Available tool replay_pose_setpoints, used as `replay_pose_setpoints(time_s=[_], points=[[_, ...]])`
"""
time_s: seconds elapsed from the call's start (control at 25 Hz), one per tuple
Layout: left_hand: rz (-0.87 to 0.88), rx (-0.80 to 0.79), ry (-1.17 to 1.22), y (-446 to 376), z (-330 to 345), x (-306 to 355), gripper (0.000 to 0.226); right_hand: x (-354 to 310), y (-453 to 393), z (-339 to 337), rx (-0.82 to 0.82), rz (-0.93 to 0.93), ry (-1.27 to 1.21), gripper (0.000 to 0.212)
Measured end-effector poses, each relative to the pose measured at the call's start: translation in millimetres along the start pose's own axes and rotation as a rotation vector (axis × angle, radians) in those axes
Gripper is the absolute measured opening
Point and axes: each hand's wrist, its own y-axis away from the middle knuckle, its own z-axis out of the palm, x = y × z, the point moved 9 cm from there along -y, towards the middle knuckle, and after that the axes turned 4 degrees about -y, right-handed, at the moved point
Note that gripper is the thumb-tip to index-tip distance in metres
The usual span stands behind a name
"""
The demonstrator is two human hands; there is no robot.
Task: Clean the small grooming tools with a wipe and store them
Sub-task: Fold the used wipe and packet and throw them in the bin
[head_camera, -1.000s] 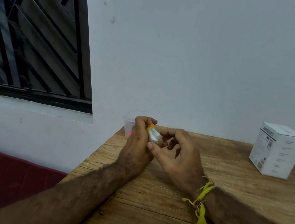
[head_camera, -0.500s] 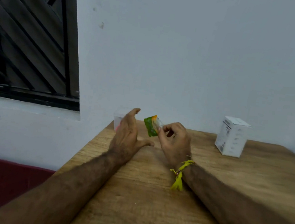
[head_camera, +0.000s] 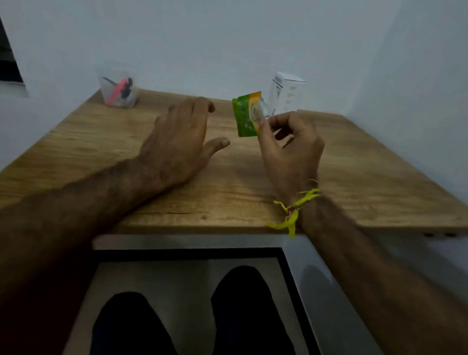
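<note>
I am pinching the green wipe sachet (head_camera: 245, 114) between the thumb and fingertips of my right hand (head_camera: 289, 151), holding it upright above the wooden table (head_camera: 358, 174) so that its top edge, which shows an orange strip, is facing away from my palm and is free to be torn. The remaining fingers of that hand are curling loosely behind the packet to steady it. I cannot tell whether the sachet is already opened; something pale and crinkled is showing at its right edge, but it is too blurred to name.

My left hand (head_camera: 179, 139) is hovering just beside the sachet with its fingers straight and spread and the thumb out, holding nothing. I am judging that it is placed there to come in as the 2nd grip, since tearing a sachet takes 2 hands.

The grooming tools (head_camera: 120, 91), a pink one and at least 1 dark one, are standing in a clear plastic container (head_camera: 117, 88) at the far left corner of the table, well apart from both hands, so none is being cleaned yet. A white box (head_camera: 287, 96) is standing at the back, behind the sachet, against the wall. A yellow thread band (head_camera: 296, 207) is tied round my right wrist.
</note>
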Motion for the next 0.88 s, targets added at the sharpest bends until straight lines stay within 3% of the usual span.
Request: replay_pose_setpoints(time_s=[0.12, 0.32, 0.4, 0.48, 0.68, 0.8, 0.88], points=[[0.031, 0.025, 0.104, 19, -10, 38, 0.051, -6, 10, -38, 0.100, 0.059, -0.025, 0.011], [0.368, 0.277, 0.214, 69, -14, 158, 0.034, -7, 47, -139, 0.320, 0.116, -0.004, 0.011], [0.471, 0.455, 0.252, 108, 8, 197, 0.022, 5, 82, -187, 0.376, 0.125, 0.047, 0.014], [0.500, 0.486, 0.340, 138, 51, 219, 0.020, 24, 120, -232, 0.425, 0.158, 0.150, 0.016], [0.456, -0.020, 0.352, 180, 198, 274, 0.026, 118, 247, -317, 0.439, 0.454, 0.428, 0.016], [0.634, -0.366, 0.210, 221, 265, 305, 0.048, 182, 351, -345, 0.252, 0.784, 0.611, 0.021], [0.679, -0.581, 0.158, 243, 299, 309, 0.062, 212, 425, -354, 0.057, 1.044, 0.728, 0.047]])
